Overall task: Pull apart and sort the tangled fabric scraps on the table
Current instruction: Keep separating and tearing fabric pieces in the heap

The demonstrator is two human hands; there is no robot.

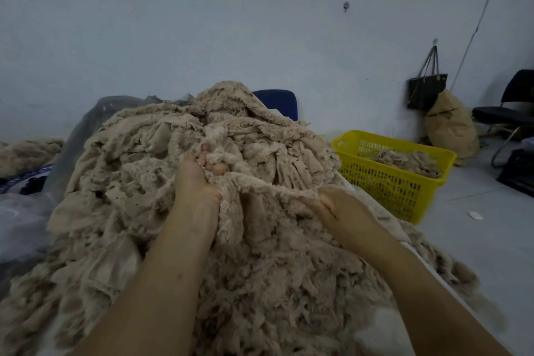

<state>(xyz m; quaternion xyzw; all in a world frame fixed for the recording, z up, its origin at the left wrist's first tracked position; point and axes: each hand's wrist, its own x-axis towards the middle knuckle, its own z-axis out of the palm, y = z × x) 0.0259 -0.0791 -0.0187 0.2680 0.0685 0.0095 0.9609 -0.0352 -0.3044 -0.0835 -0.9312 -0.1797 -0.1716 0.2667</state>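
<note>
A big pile of scraps (179, 211) in one beige colour, some fuzzy and some flat cloth, covers the table (422, 261) from the near edge up to a peak in the middle of the view. Both bare forearms reach into it from the near side.

The left hand (196, 179) is sunk in the centre of the pile, palm turned to the right, its fingers (205, 154) curled together round a fuzzy clump (221, 150). The right hand (344, 211) lies just to the right and a little nearer, knuckles up, gripping a fuzzy strip (268, 186) that runs between the two hands (its fingertips are buried in the cloth, so only the bent knuckles show).

To the right of the pile, on the floor beside the table, stands a yellow basket (387, 191) with a few scraps (404, 159) inside. Behind it a dark bag (427, 89) hangs on the wall above a brown sack (450, 127), and a black chair (511, 110) stands at the far right. A blue chair back (278, 102) shows past the peak. Clear plastic sheeting (83, 127) lies on the left, with another beige heap (29, 153) at the far left.
</note>
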